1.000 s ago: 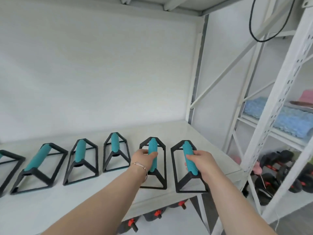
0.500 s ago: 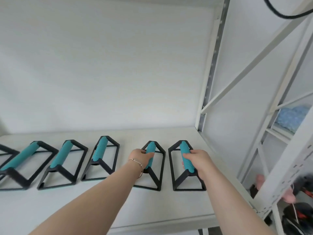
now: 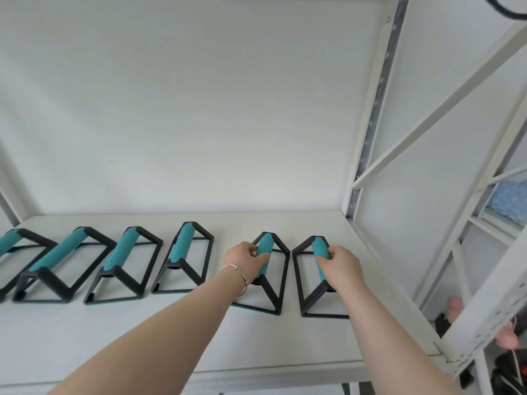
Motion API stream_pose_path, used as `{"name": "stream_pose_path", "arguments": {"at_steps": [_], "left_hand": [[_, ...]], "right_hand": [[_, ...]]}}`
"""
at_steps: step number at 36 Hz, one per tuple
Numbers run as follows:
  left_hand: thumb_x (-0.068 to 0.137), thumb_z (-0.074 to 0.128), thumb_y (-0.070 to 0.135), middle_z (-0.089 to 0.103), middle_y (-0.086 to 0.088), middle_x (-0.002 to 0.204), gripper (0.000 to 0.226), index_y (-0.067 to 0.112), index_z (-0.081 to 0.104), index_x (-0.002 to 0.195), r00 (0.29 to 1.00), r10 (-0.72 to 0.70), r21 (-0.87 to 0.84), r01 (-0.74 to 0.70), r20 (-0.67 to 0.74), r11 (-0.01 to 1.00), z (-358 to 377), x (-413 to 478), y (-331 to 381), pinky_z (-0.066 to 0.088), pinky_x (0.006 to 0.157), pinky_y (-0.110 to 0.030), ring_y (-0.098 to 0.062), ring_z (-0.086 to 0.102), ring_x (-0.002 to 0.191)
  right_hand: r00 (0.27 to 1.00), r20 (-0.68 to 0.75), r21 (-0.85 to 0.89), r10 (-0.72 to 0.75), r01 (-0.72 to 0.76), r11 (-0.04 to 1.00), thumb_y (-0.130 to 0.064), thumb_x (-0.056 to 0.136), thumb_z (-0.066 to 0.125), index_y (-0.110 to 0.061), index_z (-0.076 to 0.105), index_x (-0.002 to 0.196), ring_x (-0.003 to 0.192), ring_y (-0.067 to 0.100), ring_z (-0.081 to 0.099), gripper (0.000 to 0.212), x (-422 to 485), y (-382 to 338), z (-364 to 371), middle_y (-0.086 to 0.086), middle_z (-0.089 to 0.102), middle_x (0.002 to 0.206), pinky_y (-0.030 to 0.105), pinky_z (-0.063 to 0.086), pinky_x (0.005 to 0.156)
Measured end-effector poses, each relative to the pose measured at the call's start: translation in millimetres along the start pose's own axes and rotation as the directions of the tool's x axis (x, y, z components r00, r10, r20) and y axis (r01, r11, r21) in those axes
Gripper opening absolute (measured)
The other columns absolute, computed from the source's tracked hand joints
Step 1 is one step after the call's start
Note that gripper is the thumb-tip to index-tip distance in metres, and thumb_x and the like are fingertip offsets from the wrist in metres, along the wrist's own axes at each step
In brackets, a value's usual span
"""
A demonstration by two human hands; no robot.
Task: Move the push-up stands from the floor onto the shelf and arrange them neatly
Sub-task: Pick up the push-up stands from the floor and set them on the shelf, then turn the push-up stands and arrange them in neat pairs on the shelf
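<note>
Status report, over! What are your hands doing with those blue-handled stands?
Left hand gripping second stand from right. Right hand gripping rightmost stand. Both stands down on shelf. Nothing in the way.

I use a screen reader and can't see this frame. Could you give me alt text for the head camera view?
Two bare hands each grip the teal handle of a black push-up stand on a white shelf: left hand, right hand. Four more stands line up to the left.

Storage room; white metal shelf [image 3: 285, 352] rows push-up stands [image 3: 182, 260].
</note>
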State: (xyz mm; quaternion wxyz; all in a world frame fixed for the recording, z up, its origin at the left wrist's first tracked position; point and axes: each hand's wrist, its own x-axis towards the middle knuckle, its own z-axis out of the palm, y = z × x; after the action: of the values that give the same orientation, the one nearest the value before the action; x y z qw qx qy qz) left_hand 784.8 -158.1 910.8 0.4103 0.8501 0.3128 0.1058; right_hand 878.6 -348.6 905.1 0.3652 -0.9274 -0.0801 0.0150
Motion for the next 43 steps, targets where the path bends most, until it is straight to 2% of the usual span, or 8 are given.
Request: {"name": "stream_pose_path", "arguments": {"at_steps": [2,6,10,15,20,25,31,43], "left_hand": [[0.085,0.06,0.04,0.065,0.001,0.105,0.041,0.019,0.058,0.121,0.999,0.053,0.082,-0.052,-0.002,0.995,-6,-2,-2,0.049,0.069,-0.026,-0.018,0.062,0.09],[0.091,0.05,0.036,0.056,-0.004,0.121,0.041,0.018,0.051,0.128,0.977,0.213,0.294,-0.2,-0.013,0.935,-24,-9,-13,0.048,0.087,-0.034,-0.022,0.055,0.106],[0.094,0.045,0.034,0.048,-0.004,0.131,0.043,0.019,0.044,0.134,0.936,0.352,0.488,-0.297,-0.021,0.821,-51,-19,-35,0.041,0.099,-0.036,-0.025,0.041,0.122],[0.093,0.043,0.036,0.047,-0.003,0.131,0.041,0.018,0.046,0.13,0.909,0.412,0.623,-0.284,-0.068,0.729,-104,-34,-77,0.037,0.099,-0.038,-0.027,0.04,0.121],[0.091,0.043,0.031,0.048,-0.002,0.129,0.038,0.018,0.047,0.127,0.904,0.413,0.641,-0.253,-0.11,0.725,-166,-52,-131,0.036,0.099,-0.038,-0.026,0.04,0.121],[0.092,0.042,0.031,0.049,-0.003,0.129,0.037,0.017,0.047,0.126,0.902,0.411,0.681,-0.218,-0.133,0.699,-223,-74,-183,0.037,0.099,-0.038,-0.026,0.041,0.121],[0.092,0.043,0.03,0.05,-0.004,0.126,0.036,0.017,0.047,0.124,0.911,0.379,0.717,-0.157,-0.16,0.679,-282,-96,-240,0.037,0.099,-0.038,-0.027,0.042,0.118],[0.091,0.044,0.027,0.049,-0.004,0.129,0.038,0.016,0.047,0.126,0.912,0.295,0.704,-0.011,-0.283,0.71,-361,-57,-299,0.038,0.098,-0.037,-0.028,0.041,0.12]], "right_hand": [[0.999,-0.045,-0.083,-0.03,0.026,0.996,-0.025,0.085,0.057,-0.008,0.061,0.091,0.08,0.029,0.055,0.018,-6,-4,3,0.011,0.062,0.092,0.03,0.04,0.057],[0.985,-0.107,-0.222,-0.133,0.107,0.969,-0.026,0.09,0.054,-0.011,0.056,0.126,0.111,0.031,0.049,0.039,-24,-20,13,0.011,0.057,0.119,0.037,0.046,0.086],[0.951,-0.147,-0.216,-0.271,0.236,0.947,-0.03,0.09,0.059,-0.013,0.055,0.133,0.119,0.032,0.05,0.046,-49,-50,31,0.009,0.059,0.128,0.04,0.043,0.098],[0.905,-0.154,-0.209,-0.398,0.364,0.908,-0.027,0.088,0.062,-0.008,0.056,0.131,0.111,0.034,0.053,0.047,-92,-96,66,0.012,0.062,0.119,0.041,0.045,0.095],[0.869,-0.177,-0.205,-0.462,0.426,0.881,-0.027,0.086,0.067,-0.007,0.059,0.128,0.113,0.037,0.054,0.047,-144,-142,112,0.014,0.063,0.12,0.044,0.045,0.096],[0.817,-0.18,-0.248,-0.549,0.502,0.829,-0.024,0.079,0.073,-0.007,0.064,0.118,0.098,0.037,0.06,0.044,-199,-181,158,0.012,0.067,0.106,0.043,0.051,0.085],[0.801,-0.151,-0.237,-0.579,0.539,0.808,-0.023,0.078,0.074,-0.005,0.062,0.118,0.099,0.035,0.06,0.045,-252,-224,201,0.012,0.067,0.104,0.044,0.053,0.084],[0.791,-0.03,-0.142,-0.61,0.601,0.786,-0.028,0.087,0.065,-0.009,0.052,0.132,0.115,0.033,0.053,0.051,-260,-302,254,0.011,0.059,0.125,0.041,0.047,0.097]]}}
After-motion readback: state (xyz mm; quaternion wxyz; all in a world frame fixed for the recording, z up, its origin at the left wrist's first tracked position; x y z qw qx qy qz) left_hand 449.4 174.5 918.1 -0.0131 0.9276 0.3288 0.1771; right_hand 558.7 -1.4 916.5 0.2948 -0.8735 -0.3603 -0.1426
